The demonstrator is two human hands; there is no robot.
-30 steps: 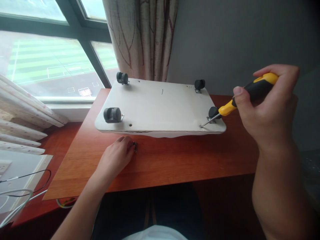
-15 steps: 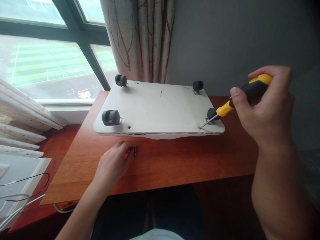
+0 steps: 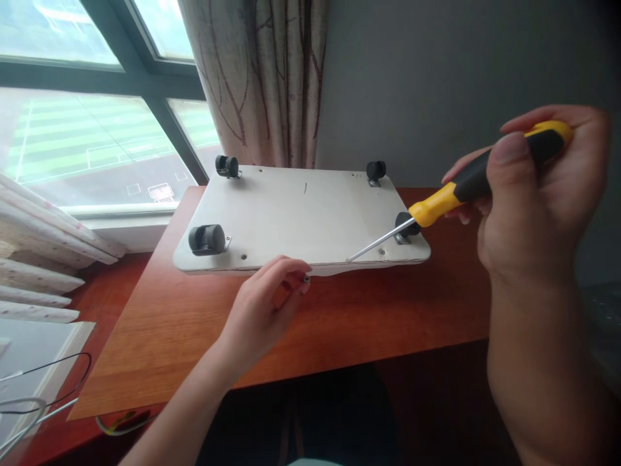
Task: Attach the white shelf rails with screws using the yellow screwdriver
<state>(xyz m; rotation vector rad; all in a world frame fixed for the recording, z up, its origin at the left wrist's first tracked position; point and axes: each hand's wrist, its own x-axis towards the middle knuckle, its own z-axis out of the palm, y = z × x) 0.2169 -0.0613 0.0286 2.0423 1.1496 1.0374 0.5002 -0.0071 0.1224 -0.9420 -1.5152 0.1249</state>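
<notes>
Through the head camera, I take the white board [image 3: 301, 223] as my landmark: it lies flat on the wooden counter [image 3: 339, 323], its dark twin-wheel casters [image 3: 206, 240] pointing up near its corners. My right hand [image 3: 538, 188] is wrapped around the yellow-and-black screwdriver [image 3: 434, 204], thumb along the handle. The shaft slants down to the board's near edge, right of its middle; whether the tip touches, I cannot tell.

A second ago that tip was on the metal screw head [image 3: 381, 252] at the board's near right corner; now it has come away leftward and the head is exposed in the board. I judge that driving there has paused or finished, though I cannot tell how tight it sits.

My left hand [image 3: 264, 298] has risen from the counter and moved rightward, and is now just in front of the board's near edge, left of the screwdriver tip. Thumb and fingers pinch a small metal fastener [image 3: 306, 279], so both hands are occupied. An open hole [image 3: 244, 257] shows at the board's near left.
</notes>
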